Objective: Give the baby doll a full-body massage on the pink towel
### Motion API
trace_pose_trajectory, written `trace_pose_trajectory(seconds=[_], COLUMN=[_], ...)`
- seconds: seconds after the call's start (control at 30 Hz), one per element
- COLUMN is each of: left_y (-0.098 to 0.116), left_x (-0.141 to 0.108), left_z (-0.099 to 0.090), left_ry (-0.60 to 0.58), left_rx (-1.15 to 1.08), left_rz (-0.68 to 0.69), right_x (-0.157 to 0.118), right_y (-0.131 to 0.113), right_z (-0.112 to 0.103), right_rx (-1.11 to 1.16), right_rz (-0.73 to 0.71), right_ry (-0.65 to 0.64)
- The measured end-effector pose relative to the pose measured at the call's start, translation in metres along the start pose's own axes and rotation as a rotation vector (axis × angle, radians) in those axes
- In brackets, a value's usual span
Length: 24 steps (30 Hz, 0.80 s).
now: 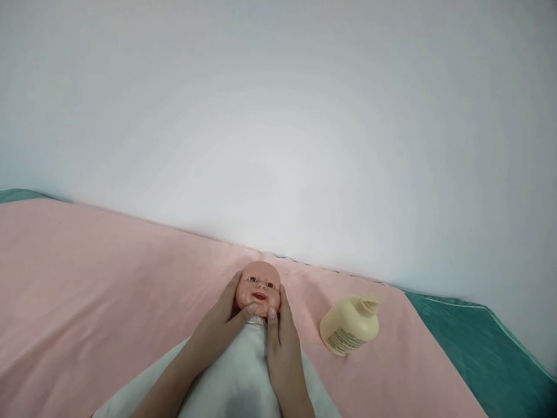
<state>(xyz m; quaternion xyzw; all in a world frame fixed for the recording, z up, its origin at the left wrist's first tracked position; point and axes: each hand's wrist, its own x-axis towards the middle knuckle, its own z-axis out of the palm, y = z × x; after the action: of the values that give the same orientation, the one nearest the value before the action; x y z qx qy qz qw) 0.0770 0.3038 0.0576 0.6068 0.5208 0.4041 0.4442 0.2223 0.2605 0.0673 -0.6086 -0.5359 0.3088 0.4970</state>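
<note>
A baby doll's head (260,285) faces up at the lower middle of the head view, its eyes open. My left hand (226,325) cups one side of the head, thumb by the chin. On the other side, my right hand (282,339) holds it the same way, thumb also near the chin. Below the chin, pale white cloth (235,371) with a grey patch spreads toward me between my forearms. Whatever lies under the cloth is hidden, and so is the back of the doll's head.
A pale yellow pump bottle (349,325) with a printed label is right of my hands on the pink sheet (108,278). Green cloth (491,342) shows at the far right, and a bit more at the left edge. A plain white wall (278,128) rises behind.
</note>
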Motion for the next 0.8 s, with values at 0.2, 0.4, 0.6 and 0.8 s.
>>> trace_pose_trajectory(seconds=[0.2,0.4,0.6,0.8], left_y=[0.009,0.018,0.0,-0.016], left_x=[-0.001,-0.003,0.002,0.007], left_z=[-0.002,-0.002,0.004,0.011], left_ry=[-0.03,-0.056,-0.049,0.007], left_rx=[0.015,-0.044,-0.005,-0.017], left_rz=[-0.003,0.105,0.111,0.167], right_x=[-0.003,-0.002,0.001,-0.003], right_y=[-0.01,-0.009,0.002,0.003], right_z=[0.0,0.005,0.007,0.006], right_rx=[0.017,0.015,0.036,0.06], right_rz=[0.006,-0.057,-0.094,-0.115], right_ry=[0.012,0.071,0.147,0.142])
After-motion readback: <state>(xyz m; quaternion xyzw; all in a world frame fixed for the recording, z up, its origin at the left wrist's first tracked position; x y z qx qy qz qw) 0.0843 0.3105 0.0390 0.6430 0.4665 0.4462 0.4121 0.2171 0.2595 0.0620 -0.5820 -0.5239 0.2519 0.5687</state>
